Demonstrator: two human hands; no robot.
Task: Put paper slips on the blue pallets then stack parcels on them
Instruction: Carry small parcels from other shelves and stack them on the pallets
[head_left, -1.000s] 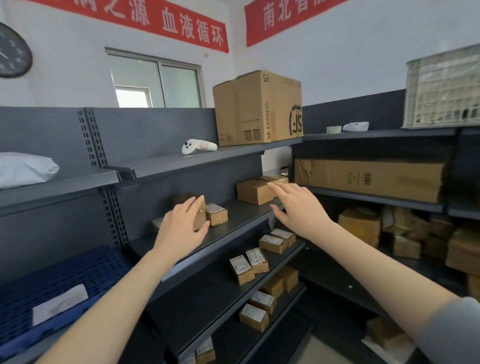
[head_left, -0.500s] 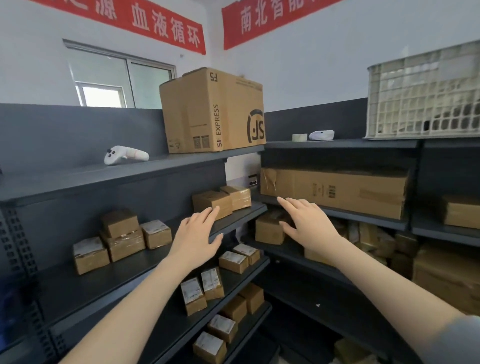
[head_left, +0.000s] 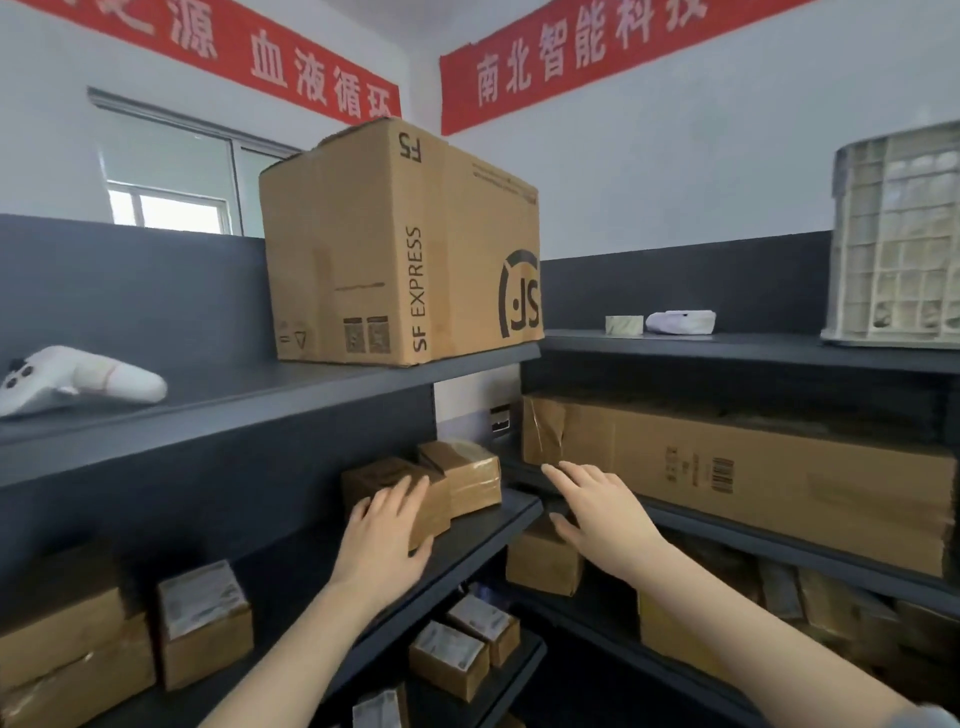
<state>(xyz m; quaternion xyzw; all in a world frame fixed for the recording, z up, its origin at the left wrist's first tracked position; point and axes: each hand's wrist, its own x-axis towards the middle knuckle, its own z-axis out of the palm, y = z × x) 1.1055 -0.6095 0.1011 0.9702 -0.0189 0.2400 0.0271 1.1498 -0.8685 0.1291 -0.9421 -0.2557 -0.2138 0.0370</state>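
Two small brown parcels sit side by side on the middle dark shelf (head_left: 483, 525): a darker one (head_left: 384, 480) and a taped one (head_left: 467, 475) to its right. My left hand (head_left: 384, 540) reaches the darker parcel with straight fingers lying against its front and near corner. My right hand (head_left: 597, 514) hovers open with spread fingers to the right of the taped parcel, apart from it. More small parcels (head_left: 202, 623) with white labels lie lower left and on the shelf below (head_left: 449, 657). No blue pallet or paper slip is in view.
A large SF Express carton (head_left: 400, 244) stands on the top shelf, with a white controller (head_left: 78, 379) to its left. A long flat carton (head_left: 753, 478) fills the right shelf. A pale plastic crate (head_left: 898, 239) stands top right. Further boxes crowd the lower right shelves.
The view has swung right and closer to the shelf corner; the blue pallet with its slip has left the frame. Both hands have reached forward, the left one now touching the darker parcel.
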